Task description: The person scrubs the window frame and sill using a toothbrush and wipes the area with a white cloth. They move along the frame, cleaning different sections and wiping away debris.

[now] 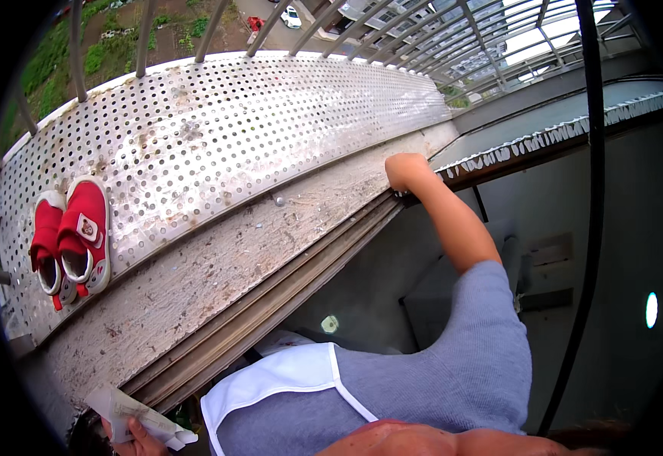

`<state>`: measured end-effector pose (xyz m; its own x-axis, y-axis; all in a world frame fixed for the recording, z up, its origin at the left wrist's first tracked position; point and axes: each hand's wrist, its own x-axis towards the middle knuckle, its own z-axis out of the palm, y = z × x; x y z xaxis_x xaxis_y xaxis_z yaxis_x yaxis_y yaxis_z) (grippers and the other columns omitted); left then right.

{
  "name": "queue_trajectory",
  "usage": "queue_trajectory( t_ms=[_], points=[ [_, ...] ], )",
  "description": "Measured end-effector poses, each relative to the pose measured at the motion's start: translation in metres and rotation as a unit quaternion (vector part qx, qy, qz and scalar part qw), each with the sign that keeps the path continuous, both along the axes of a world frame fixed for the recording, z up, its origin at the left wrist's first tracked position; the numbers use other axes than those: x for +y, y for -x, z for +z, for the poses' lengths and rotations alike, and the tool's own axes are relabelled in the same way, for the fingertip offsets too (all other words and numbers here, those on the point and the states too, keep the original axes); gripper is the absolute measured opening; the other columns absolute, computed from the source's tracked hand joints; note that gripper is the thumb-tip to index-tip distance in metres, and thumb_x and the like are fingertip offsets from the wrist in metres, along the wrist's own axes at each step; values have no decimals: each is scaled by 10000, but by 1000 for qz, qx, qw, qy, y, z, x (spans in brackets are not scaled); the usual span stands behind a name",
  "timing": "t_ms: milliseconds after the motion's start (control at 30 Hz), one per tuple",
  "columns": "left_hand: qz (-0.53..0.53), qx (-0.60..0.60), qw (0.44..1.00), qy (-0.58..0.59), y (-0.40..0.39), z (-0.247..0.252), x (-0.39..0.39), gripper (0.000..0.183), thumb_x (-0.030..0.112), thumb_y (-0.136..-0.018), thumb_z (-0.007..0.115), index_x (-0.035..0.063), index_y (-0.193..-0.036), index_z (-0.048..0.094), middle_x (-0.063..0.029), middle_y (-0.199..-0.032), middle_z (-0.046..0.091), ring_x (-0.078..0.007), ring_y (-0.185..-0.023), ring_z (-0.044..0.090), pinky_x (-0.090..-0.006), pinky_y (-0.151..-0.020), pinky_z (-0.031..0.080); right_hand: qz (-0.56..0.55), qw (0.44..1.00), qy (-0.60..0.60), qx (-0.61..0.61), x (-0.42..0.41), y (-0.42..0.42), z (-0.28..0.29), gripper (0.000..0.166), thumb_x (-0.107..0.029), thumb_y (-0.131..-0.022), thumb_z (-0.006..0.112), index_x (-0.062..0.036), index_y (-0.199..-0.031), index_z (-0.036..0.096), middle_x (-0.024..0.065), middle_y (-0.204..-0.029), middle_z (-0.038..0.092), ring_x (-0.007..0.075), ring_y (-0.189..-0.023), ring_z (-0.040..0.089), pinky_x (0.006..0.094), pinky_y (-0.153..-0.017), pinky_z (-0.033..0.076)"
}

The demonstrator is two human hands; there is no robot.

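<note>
My left hand [142,440], partly cut off at the bottom left, holds a folded white wrapper [140,415] that bears small print. My right arm reaches out over the window sill. At its end my right hand [408,171] is curled around the near end of the dark window sash frame [468,181]; its fingertips are hidden. Just below that hand, grooved metal window tracks [274,302] run diagonally along the rough concrete sill [223,256]. Both the sill and the tracks are dirty.
A pair of red child's shoes [85,239] stands on the perforated metal sheet [240,114] beyond the sill. Metal cage bars [144,40] rise along its outer edge, far above the ground. A black cable [594,188] hangs at the right. White ragged sealant [525,142] edges the glass.
</note>
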<state>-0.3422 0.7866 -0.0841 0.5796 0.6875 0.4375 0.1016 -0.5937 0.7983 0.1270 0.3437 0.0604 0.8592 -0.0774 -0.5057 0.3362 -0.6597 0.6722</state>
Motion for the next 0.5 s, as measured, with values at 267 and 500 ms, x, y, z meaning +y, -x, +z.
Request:
queue_trajectory(
  t_ms=[267, 500],
  points=[
    [-18, -1, 999, -43, -7, -1, 4, 440, 235, -826, 776, -138, -1016, 643, -195, -861, 694, -271, -709, 655, -376, -637, 542, -59, 994, -30, -86, -38, -30, 38, 228, -112, -767, 642, -14, -950, 736, 203, -1010, 709, 333, -944, 693, 423, -803, 549],
    [-16, 169, 981, 94, 25, -3, 9, 383, 204, -896, 703, -66, -1158, 629, -208, -1050, 686, -269, -901, 652, -379, -786, 524, 4, 1000, 21, 16, 6, -3, 3, 252, -95, -760, 634, -38, -981, 739, 181, -1072, 707, 319, -974, 693, 410, -806, 551]
  ],
)
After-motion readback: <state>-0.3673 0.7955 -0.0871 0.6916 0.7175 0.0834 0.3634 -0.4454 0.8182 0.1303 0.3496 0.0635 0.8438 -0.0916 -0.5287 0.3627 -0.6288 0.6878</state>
